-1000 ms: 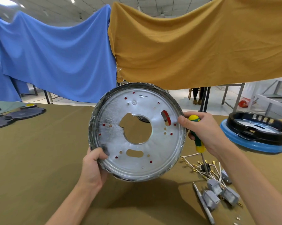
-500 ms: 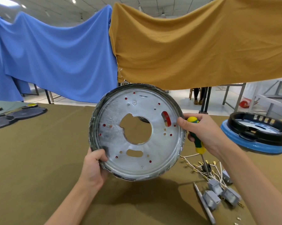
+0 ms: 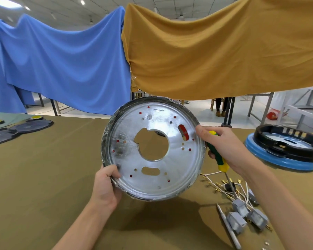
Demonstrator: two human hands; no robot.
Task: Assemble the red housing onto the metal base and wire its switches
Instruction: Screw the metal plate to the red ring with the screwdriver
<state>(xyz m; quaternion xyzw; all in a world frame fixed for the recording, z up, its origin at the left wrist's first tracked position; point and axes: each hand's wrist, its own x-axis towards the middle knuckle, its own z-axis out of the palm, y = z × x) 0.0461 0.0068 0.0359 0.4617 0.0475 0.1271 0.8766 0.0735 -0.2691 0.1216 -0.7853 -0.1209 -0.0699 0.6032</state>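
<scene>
The left hand (image 3: 105, 188) grips the lower-left rim of the metal base (image 3: 153, 148), held upright at frame centre above the counter (image 3: 44, 177). The right hand (image 3: 222, 147) steadies the right rim while clasping a screwdriver (image 3: 217, 156), blade pointing down. Red housing (image 3: 184, 131) shows through the base's slots, apparently seated behind. Grey switches (image 3: 242, 215) and wires (image 3: 222, 184) lie lower right, nearer the right hand, unobstructed.

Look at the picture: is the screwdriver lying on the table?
No, the right hand grips the screwdriver while touching the rim of the metal base.
</scene>
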